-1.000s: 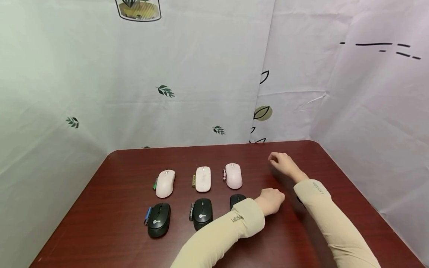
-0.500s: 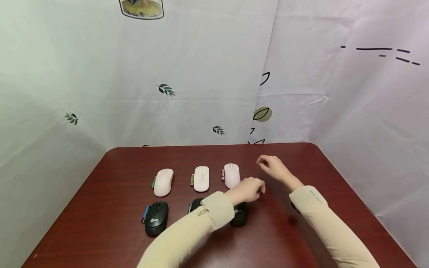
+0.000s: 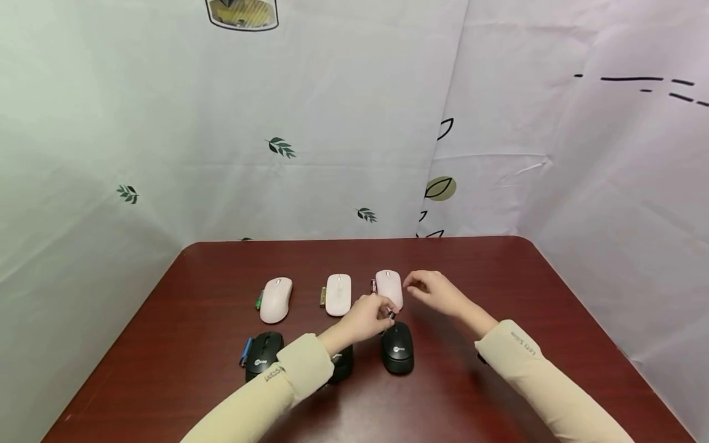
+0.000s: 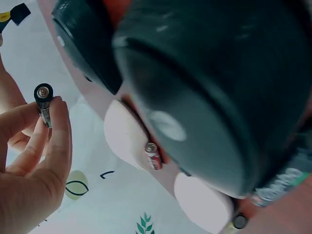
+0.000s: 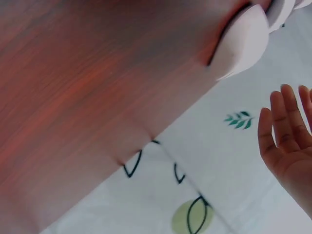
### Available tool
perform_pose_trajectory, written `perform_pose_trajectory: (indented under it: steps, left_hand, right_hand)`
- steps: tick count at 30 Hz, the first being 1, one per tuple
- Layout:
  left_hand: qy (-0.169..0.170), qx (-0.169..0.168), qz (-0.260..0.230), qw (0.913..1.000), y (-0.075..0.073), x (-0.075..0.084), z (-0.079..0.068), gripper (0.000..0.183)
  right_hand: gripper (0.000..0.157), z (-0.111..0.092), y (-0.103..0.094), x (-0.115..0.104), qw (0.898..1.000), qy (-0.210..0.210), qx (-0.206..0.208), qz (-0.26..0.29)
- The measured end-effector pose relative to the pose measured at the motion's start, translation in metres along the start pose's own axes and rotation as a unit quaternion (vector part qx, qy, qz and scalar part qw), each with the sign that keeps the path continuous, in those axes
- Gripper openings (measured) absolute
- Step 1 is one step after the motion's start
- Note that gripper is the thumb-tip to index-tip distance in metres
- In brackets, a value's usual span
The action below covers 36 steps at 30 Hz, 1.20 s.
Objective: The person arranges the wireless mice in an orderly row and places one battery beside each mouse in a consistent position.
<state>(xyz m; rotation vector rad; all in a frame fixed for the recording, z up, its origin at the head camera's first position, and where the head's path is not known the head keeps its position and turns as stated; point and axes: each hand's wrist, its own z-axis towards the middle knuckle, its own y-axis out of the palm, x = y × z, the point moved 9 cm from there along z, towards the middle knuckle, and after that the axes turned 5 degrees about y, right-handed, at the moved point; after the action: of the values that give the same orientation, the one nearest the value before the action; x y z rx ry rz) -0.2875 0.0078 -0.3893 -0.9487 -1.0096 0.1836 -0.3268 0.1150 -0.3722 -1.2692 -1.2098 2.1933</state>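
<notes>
My left hand (image 3: 362, 321) pinches a small black battery (image 4: 44, 100) between thumb and fingers, its end with the metal tip facing the left wrist camera. The hand is just beyond the front edge of the right black mouse (image 3: 397, 352), and its sleeve partly covers the middle black mouse (image 3: 342, 364). To its right, my right hand (image 3: 440, 294) hovers with loosely bent fingers and holds nothing. Those fingertips come close to the right side of the pinkish mouse (image 3: 389, 287). A red battery (image 4: 153, 157) lies beside that mouse.
Two white mice, one at left (image 3: 276, 300) and one in the middle (image 3: 338, 295), share the back row, with a green battery (image 3: 259, 299) and a yellow battery (image 3: 323, 296) alongside. Front left, a black mouse (image 3: 263, 352) has a blue battery (image 3: 246, 352). A white curtain (image 3: 354, 123) hangs behind the table.
My left hand has swept left, from right of the right black mouse to just beyond it, and the battery now shows between its fingers. My right hand has come left toward the pinkish mouse.
</notes>
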Motion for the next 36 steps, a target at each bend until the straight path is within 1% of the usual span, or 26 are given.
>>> perform_pose_trajectory:
  steps: [2, 4, 7, 9, 12, 15, 17, 19, 23, 29, 34, 35, 36]
  left_hand:
    - [-0.002, 0.007, 0.0, 1.0, -0.002, -0.003, -0.005, 0.016]
    - [-0.009, 0.01, 0.007, 0.9999, -0.004, -0.007, -0.009, 0.016]
    - [-0.013, 0.008, 0.024, 0.9996, -0.005, -0.012, -0.012, 0.014]
    - [-0.021, 0.003, 0.031, 0.9993, -0.004, -0.016, -0.013, 0.013]
    - [-0.035, -0.003, 0.047, 0.9983, -0.001, -0.02, -0.013, 0.012]
    - [-0.057, -0.001, 0.06, 0.9966, 0.002, -0.023, -0.012, 0.013]
    - [-0.07, 0.0, 0.067, 0.9953, 0.004, -0.025, -0.01, 0.014]
    - [-0.086, -0.006, 0.059, 0.9945, 0.008, -0.027, -0.009, 0.014]
    - [-0.107, -0.027, 0.035, 0.9932, 0.015, -0.029, -0.007, 0.014]
    - [-0.136, -0.048, 0.017, 0.9893, 0.019, -0.033, -0.005, 0.013]
    - [-0.162, -0.07, 0.002, 0.9843, 0.025, -0.046, -0.001, 0.011]
    - [-0.151, -0.069, -0.001, 0.986, 0.026, -0.051, 0.001, 0.011]
    - [-0.156, -0.071, -0.006, 0.9853, 0.027, -0.054, 0.002, 0.011]
  right_hand:
    - [0.009, -0.002, 0.005, -0.007, 1.0, -0.012, -0.013, -0.01]
    - [0.01, -0.004, 0.012, -0.013, 0.999, -0.025, -0.039, -0.019]
    - [0.016, -0.01, 0.023, -0.02, 0.995, -0.022, -0.093, -0.032]
    - [0.022, -0.013, 0.029, -0.024, 0.991, -0.012, -0.128, -0.042]
    - [0.034, -0.02, 0.039, -0.029, 0.982, 0.004, -0.179, -0.062]
    - [0.045, -0.027, 0.051, -0.036, 0.969, 0.008, -0.232, -0.084]
    - [0.049, -0.031, 0.059, -0.039, 0.962, 0.012, -0.254, -0.102]
    - [0.052, -0.034, 0.065, -0.041, 0.958, 0.016, -0.261, -0.114]
    - [0.053, -0.034, 0.068, -0.042, 0.958, 0.03, -0.252, -0.135]
    - [0.051, -0.032, 0.07, -0.048, 0.955, 0.012, -0.249, -0.157]
    - [0.049, -0.031, 0.072, -0.05, 0.952, 0.007, -0.247, -0.179]
    - [0.049, -0.03, 0.072, -0.051, 0.952, 0.005, -0.246, -0.183]
    - [0.049, -0.03, 0.072, -0.051, 0.951, 0.004, -0.245, -0.187]
